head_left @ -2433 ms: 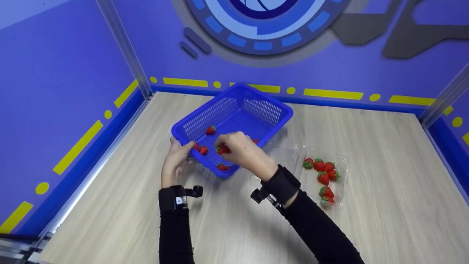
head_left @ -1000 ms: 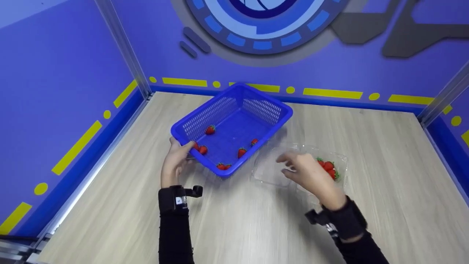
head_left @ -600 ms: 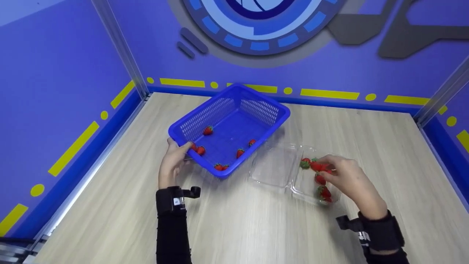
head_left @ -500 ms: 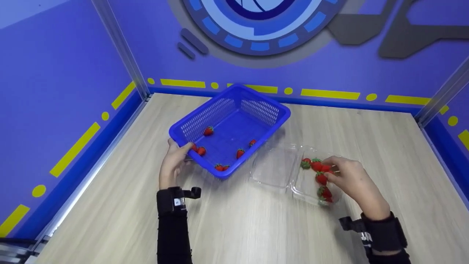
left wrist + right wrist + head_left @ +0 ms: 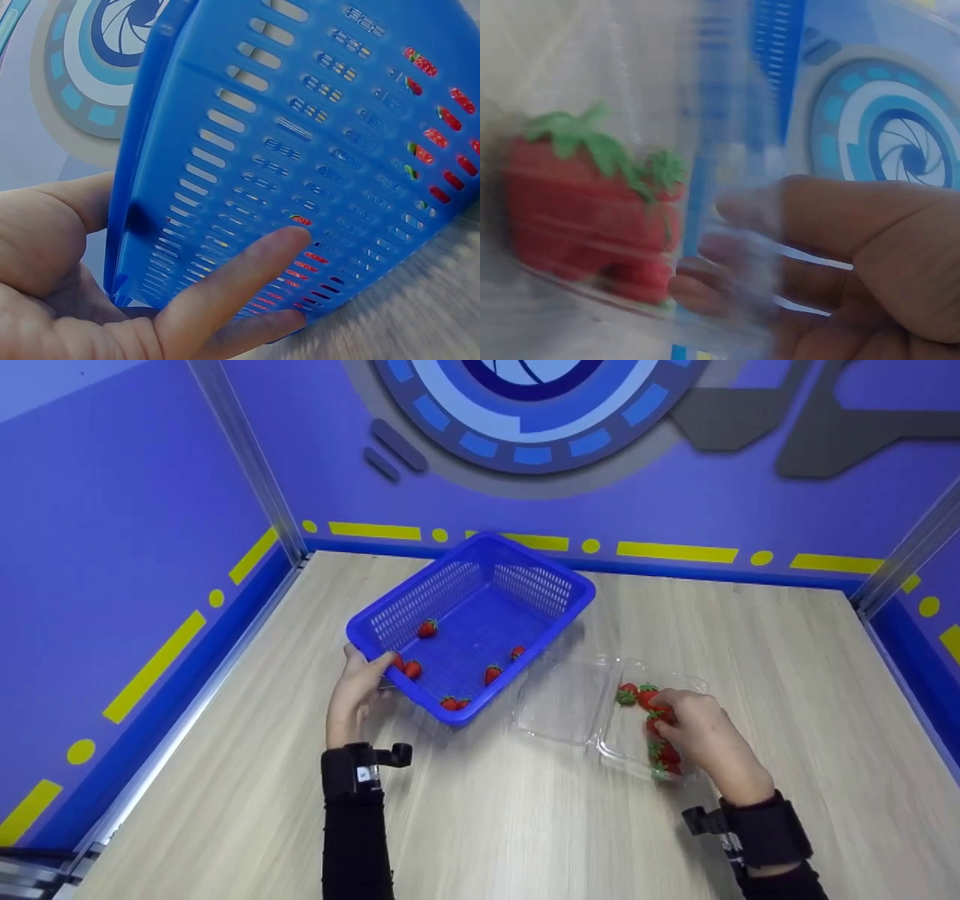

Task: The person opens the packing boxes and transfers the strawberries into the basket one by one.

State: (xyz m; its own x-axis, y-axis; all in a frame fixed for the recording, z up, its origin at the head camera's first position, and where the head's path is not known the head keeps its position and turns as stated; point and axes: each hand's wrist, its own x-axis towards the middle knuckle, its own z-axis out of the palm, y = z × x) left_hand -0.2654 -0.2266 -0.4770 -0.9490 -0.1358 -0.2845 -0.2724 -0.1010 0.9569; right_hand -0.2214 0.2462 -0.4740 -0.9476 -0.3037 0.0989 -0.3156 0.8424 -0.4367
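My left hand (image 5: pixel 354 690) grips the near-left corner of a blue plastic basket (image 5: pixel 469 544), thumb over the rim and fingers spread along the slotted outer wall (image 5: pixel 247 150). Several strawberries lie inside the basket, such as a strawberry (image 5: pixel 427 628) by its left wall. My right hand (image 5: pixel 705 735) reaches into a clear plastic clamshell box (image 5: pixel 626 754), its fingertips among the strawberries (image 5: pixel 646 696) there. In the right wrist view, the fingers (image 5: pixel 810 217) are parted beside red strawberries (image 5: pixel 577 202) with green leaves, with nothing visible between them; this view is blurred.
The clamshell's open lid (image 5: pixel 562 705) lies flat to the left of its filled half, close to the basket. Everything stands on a pale wooden table (image 5: pixel 480 825). Blue printed panels (image 5: pixel 112 547) enclose it at the back and sides.
My right hand let go of a strawberry in the basket, then moved right to the clamshell. Its fingers have since shifted slightly among the strawberries. My left hand keeps its grip on the basket.
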